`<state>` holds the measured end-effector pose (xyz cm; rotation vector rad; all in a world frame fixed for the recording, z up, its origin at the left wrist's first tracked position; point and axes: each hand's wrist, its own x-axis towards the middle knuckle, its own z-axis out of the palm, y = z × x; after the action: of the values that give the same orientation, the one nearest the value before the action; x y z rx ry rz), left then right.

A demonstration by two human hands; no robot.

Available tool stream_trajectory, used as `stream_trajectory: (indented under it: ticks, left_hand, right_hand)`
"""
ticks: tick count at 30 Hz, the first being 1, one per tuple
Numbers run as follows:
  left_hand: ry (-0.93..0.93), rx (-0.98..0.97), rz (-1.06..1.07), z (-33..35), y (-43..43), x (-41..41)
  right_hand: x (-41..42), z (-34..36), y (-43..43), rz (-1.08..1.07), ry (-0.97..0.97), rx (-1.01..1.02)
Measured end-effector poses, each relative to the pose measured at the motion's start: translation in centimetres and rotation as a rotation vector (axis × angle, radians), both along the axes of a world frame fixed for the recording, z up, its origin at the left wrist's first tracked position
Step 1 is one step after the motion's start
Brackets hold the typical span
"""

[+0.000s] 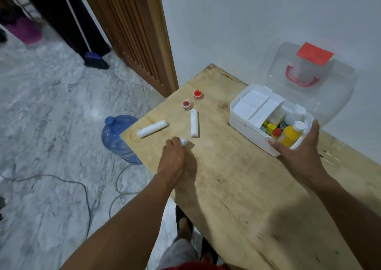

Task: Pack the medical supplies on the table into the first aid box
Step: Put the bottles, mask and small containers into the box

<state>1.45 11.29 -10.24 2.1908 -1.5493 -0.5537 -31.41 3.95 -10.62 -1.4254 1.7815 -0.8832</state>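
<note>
The white first aid box (pixel 245 123) stands open on the wooden table (pixel 237 187), its clear lid (pixel 334 96) leaning back against the wall. Inside are white packets, a yellow bottle (pixel 290 134), and other small bottles. My right hand (pixel 299 148) grips the box's near right corner, thumb on the front wall. My left hand (pixel 173 158) holds a white bandage roll (pixel 183 141) with its end showing past my fingers. Two more white bandage rolls (pixel 152 129) (pixel 194 123) lie on the table beyond it. Farther back are two small red tape rolls (pixel 186 104) (pixel 198 94).
The table's left edge runs close to my left hand. Below it on the marble floor stands a blue water jug (pixel 115 135), with a cable (pixel 78 185) trailing nearby. A wooden door (pixel 134 32) is behind the table; the white wall is at right.
</note>
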Motion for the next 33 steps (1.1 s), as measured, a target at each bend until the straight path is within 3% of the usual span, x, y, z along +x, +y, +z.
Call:
stream_trajectory:
  ticks: [5, 10, 16, 22, 28, 33]
  left_hand:
    - [0.129, 0.046, 0.13, 2.3, -4.7, -1.4]
    - [0.071, 0.098, 0.167, 1.8, -9.3, -2.4]
    - [-0.017, 0.216, 0.203, 0.6, -11.8, -3.0]
    - [-0.098, 0.176, 0.121, -1.0, -11.8, -2.4]
    - [0.107, 0.077, -0.105, -0.3, -11.3, -2.2]
    - [0.438, 0.01, -0.203, 3.5, -8.9, -3.5]
  right_hand:
    - [-0.3, -0.4, -0.2, -0.005, -0.007, 0.03]
    - [-0.9, -1.3, -0.9, 0.002, -0.058, 0.061]
    - [-0.1, -0.1, -0.4, 0.056, -0.072, -0.063]
    - [0.7, 0.6, -0.5, 0.048, -0.07, -0.148]
    - [0.0, -0.3, -0.7, 0.023, -0.078, -0.092]
    - [0.1, 0.0, -0.4, 0.003, -0.059, -0.032]
